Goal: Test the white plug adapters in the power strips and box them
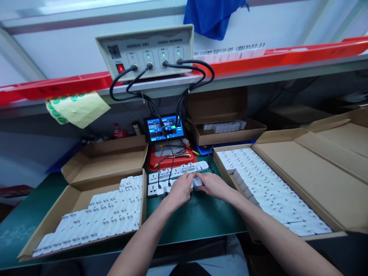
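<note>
Both hands are close together at the middle of the green bench. The left hand (178, 191) and the right hand (212, 185) nearly meet over the right end of the lower white power strip (156, 189), but it is not possible to tell if they really clamp it. The upper white power strip (178, 172) lies just behind, at 12 o'clock from the hands, and black test leads (169, 168) run to the strips from the tester (145, 51) on the shelf. At 8 o'clock, the left cardboard box (103, 161) shows white strips (100, 216) in stepped rows, with its far corner bare. At 3 o'clock, the right cardboard box (316, 172) holds white strips (264, 188) across most of its floor.
</note>
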A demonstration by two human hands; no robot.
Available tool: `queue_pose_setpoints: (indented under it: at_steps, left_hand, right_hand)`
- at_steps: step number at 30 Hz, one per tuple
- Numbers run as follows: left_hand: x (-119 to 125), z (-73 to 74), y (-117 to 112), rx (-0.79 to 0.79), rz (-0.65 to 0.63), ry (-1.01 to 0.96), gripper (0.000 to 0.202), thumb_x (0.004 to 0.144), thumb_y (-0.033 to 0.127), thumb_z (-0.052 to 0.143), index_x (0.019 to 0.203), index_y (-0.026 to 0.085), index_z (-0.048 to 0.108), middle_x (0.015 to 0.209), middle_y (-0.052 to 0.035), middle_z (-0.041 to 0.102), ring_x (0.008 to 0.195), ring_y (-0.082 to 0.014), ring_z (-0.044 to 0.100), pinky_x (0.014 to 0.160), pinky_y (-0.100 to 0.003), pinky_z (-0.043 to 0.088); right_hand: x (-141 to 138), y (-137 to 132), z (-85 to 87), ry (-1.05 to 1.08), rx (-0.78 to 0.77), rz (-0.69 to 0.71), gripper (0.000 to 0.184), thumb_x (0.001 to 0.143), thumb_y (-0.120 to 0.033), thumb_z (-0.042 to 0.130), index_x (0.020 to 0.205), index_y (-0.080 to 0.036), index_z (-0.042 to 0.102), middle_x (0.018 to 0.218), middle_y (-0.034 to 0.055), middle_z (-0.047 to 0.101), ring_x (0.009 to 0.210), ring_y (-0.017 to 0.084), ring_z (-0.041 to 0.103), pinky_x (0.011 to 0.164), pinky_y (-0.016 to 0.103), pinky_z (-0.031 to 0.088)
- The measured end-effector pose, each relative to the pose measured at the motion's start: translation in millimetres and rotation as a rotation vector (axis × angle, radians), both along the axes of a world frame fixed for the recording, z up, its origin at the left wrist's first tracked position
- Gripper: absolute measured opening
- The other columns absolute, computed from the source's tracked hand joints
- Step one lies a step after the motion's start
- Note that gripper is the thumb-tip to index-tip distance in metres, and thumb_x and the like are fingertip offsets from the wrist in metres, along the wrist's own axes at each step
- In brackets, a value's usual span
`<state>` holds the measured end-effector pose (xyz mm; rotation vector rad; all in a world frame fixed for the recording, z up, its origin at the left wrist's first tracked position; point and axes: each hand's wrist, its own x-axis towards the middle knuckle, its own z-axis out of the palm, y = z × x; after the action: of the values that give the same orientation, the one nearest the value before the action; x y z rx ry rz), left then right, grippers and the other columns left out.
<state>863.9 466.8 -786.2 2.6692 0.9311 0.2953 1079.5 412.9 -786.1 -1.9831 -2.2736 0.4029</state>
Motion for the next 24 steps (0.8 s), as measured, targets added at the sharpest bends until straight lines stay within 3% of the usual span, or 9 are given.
queue_pose_setpoints:
  at_steps: [5,8,10,13,15,19,24]
  left_hand:
    - [0,5.3,-10,0.048,-0.013,-0.028,0.060,0.095,0.015,0.077,0.151,0.026,0.056,0.146,-0.0141,0.072,0.133,-0.0335,0.074,0.110,-0.045,0.060]
    - [-24,9.2,-24,0.131,-0.048,-0.186,0.052,0.094,0.018,0.080,0.142,0.024,0.063,0.153,-0.0163,0.070,0.140,-0.0356,0.070,0.114,-0.049,0.060]
    - [-51,11.0,-31,0.158,0.031,-0.353,0.032,0.101,0.024,0.075,0.133,0.024,0.068,0.138,-0.0145,0.076,0.126,-0.0328,0.075,0.106,-0.048,0.064]
    - [-93,13.8,-30,0.147,0.276,-0.590,0.012,0.107,0.032,0.068,0.116,0.024,0.070,0.106,-0.0076,0.078,0.097,-0.0257,0.077,0.089,-0.040,0.064]
    - [-114,14.2,-21,0.131,0.388,-0.659,0.011,0.105,0.033,0.071,0.112,0.024,0.069,0.104,-0.0062,0.077,0.094,-0.0244,0.076,0.087,-0.038,0.063]
    - [-126,8.2,1,0.045,0.313,-0.601,0.016,0.096,0.020,0.074,0.112,0.024,0.071,0.118,-0.0079,0.079,0.110,-0.0264,0.077,0.097,-0.041,0.064]
    - [-119,-0.2,12,-0.030,0.270,-0.500,0.013,0.093,0.010,0.072,0.096,0.023,0.073,0.107,-0.0064,0.081,0.105,-0.0263,0.077,0.100,-0.044,0.063]
  right_hand:
    - [6,1,1.7,-0.020,0.008,0.037,0.063,0.097,-0.037,0.079,0.155,-0.022,0.062,0.139,0.0190,0.081,0.129,0.040,0.077,0.104,0.043,0.058]
    - [10,-1,7.9,-0.055,0.074,0.072,0.071,0.095,-0.039,0.082,0.161,-0.022,0.060,0.146,0.0203,0.077,0.133,0.040,0.073,0.108,0.047,0.057]
    - [7,-2,13.1,-0.056,0.150,0.088,0.068,0.097,-0.039,0.080,0.161,-0.023,0.062,0.152,0.0208,0.073,0.136,0.040,0.070,0.113,0.050,0.055]
    - [-14,0,18.5,0.028,0.229,0.153,0.049,0.103,-0.039,0.075,0.150,-0.024,0.071,0.154,0.0179,0.071,0.139,0.038,0.066,0.117,0.052,0.053]
    - [-37,5,18.0,0.111,0.258,0.200,0.038,0.105,-0.039,0.074,0.140,-0.024,0.076,0.148,0.0156,0.074,0.137,0.036,0.066,0.116,0.050,0.053]
    - [-82,25,7.6,0.215,0.277,0.205,0.024,0.103,-0.035,0.079,0.123,-0.023,0.081,0.124,0.0126,0.080,0.120,0.032,0.070,0.105,0.046,0.055]
    - [-106,46,-8.4,0.222,0.257,0.152,0.009,0.101,-0.029,0.080,0.096,-0.022,0.077,0.107,0.0094,0.080,0.106,0.029,0.070,0.097,0.041,0.053]
